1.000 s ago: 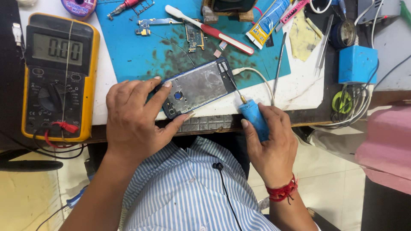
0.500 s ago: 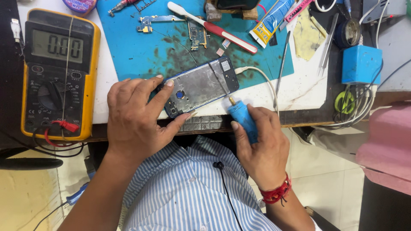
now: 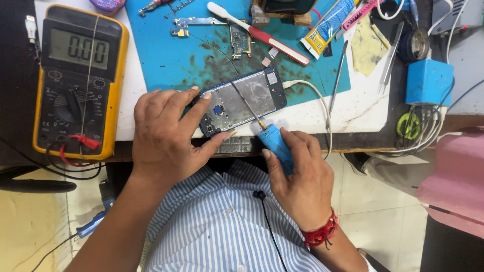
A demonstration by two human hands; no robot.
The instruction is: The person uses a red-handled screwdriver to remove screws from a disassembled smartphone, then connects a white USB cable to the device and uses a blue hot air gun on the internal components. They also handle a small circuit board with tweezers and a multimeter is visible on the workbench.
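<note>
A blue work mat (image 3: 166, 60) is lying far on the table, a yellow multimeter (image 3: 75, 80) sitting left of it. The left hand (image 3: 164, 136) is pinching the opened phone (image 3: 244, 100) at the near edge, while the right hand (image 3: 302, 181), fingers curled, is gripping a blue soldering iron (image 3: 276, 146), its tip resting on the phone

An electronics repair workshop. The counter (image 3: 363, 108) carries a stained blue work mat (image 3: 166, 55), a yellow-cased digital multimeter (image 3: 78, 80) with probe leads, a loose circuit board (image 3: 240, 41), tweezers (image 3: 390, 55), a tube of adhesive (image 3: 330, 21) and a red-handled brush (image 3: 262, 34). An opened phone (image 3: 244, 100) lies on the mat, beside coiled cables (image 3: 418, 126) at the counter's edge.
</note>
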